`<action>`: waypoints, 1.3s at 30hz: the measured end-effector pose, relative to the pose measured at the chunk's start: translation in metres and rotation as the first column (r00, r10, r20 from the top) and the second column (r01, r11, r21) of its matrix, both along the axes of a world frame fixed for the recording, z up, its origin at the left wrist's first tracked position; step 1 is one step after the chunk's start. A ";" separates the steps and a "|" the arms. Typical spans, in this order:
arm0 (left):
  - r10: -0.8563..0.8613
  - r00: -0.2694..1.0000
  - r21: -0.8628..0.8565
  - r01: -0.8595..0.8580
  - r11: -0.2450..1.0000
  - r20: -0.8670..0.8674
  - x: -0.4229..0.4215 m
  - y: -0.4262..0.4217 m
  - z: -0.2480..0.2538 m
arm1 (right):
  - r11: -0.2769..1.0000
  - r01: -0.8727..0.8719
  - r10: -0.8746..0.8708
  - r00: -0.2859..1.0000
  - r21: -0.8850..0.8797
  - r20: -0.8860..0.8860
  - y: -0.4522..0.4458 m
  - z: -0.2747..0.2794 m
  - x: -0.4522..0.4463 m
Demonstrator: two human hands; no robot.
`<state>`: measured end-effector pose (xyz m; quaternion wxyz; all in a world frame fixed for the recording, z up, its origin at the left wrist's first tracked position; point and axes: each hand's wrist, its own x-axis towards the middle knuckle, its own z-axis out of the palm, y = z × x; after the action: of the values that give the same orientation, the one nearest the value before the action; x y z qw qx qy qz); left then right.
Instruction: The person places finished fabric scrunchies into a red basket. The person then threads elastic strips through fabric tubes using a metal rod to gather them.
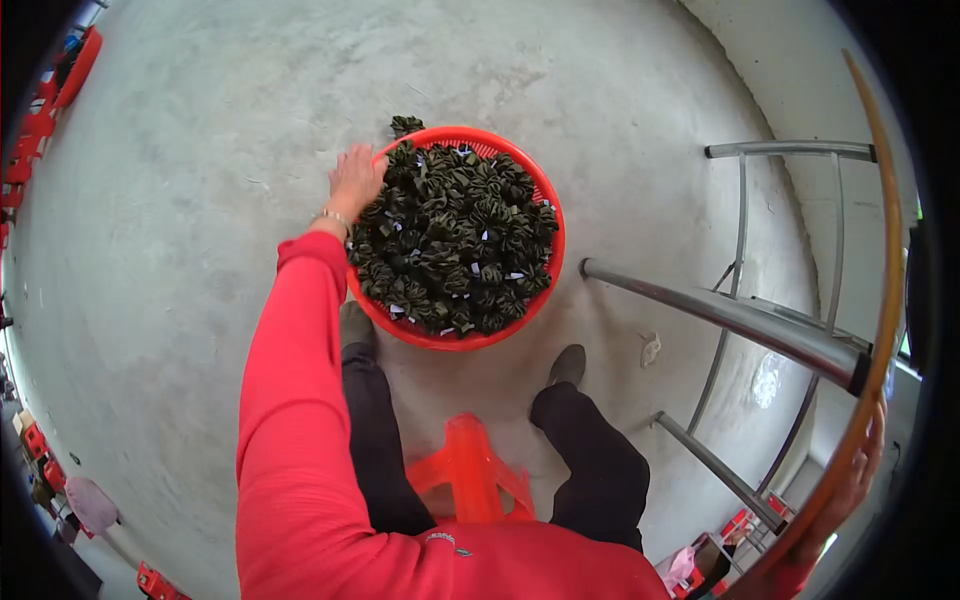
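A round red plastic basket [462, 342] stands on the floor between my feet, heaped with dark olive gathered-fabric scrunchies [450, 230] bearing small white tags. My left hand [355, 182] is at the basket's upper-left rim, fingers stretched out and apart beside the scrunchies, with nothing visible in its grasp. One loose scrunchie [406, 126] lies just outside the far rim. Off to the right, my right hand [862, 462] is beside the curved wooden edge of a table [890, 250]. That edge and the picture's dark border partly hide its fingers, so its grip is unclear.
Metal table legs [730, 315] slant in from the right, close to the basket. A red plastic stool [468, 470] is beneath me, between my legs. A small pale scrap [650, 349] lies on the concrete floor. Red containers [35, 130] line the far left.
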<state>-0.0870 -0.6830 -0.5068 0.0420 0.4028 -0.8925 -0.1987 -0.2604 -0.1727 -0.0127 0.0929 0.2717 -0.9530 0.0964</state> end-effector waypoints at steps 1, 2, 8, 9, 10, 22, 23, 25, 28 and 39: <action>0.038 0.998 -0.018 -0.037 0.999 0.056 -0.015 -0.007 -0.014 | 1.000 0.006 -0.006 1.000 -0.009 0.003 -0.009 -0.008 0.004; 0.075 0.991 -0.040 -0.071 0.997 0.113 -0.023 -0.010 -0.027 | 1.000 0.010 -0.010 1.000 -0.029 0.008 -0.015 -0.016 0.006; 0.163 0.958 0.192 -0.210 0.959 0.235 -0.046 -0.012 -0.053 | 0.989 0.053 -0.046 0.998 -0.135 0.050 -0.028 -0.033 0.004; 0.143 0.947 0.182 -0.201 0.963 0.287 -0.045 -0.018 -0.050 | 0.988 0.065 -0.057 0.997 -0.139 0.059 -0.030 -0.035 0.003; 0.091 0.943 0.146 -0.144 0.979 0.320 -0.045 -0.025 -0.049 | 0.987 0.074 -0.066 0.996 -0.146 0.060 -0.030 -0.037 0.004; -0.206 0.960 0.286 0.147 0.947 0.189 -0.146 -0.100 -0.155 | 0.981 0.131 -0.121 0.989 -0.140 0.082 -0.039 -0.059 -0.003; -0.283 0.930 0.269 0.217 0.938 0.237 -0.154 -0.099 -0.165 | 0.980 0.139 -0.129 0.988 -0.139 0.081 -0.039 -0.061 -0.005; -0.423 0.845 0.240 0.359 0.902 0.328 -0.166 -0.102 -0.175 | 0.979 0.153 -0.142 0.986 -0.132 0.086 -0.039 -0.063 -0.007; -0.681 0.546 0.339 0.601 0.724 0.488 -0.173 -0.103 -0.174 | 0.976 0.174 -0.164 0.983 -0.130 0.087 -0.039 -0.066 -0.011; -0.209 0.959 0.060 0.202 0.978 0.190 -0.169 -0.119 -0.147 | 0.971 0.184 -0.169 0.980 -0.151 0.106 -0.035 -0.069 -0.017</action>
<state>-0.2565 -0.8022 -0.6540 -0.0746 0.3262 -0.9251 -0.1793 -0.2775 -0.2078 -0.0818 0.0786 0.1730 -0.9658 0.1764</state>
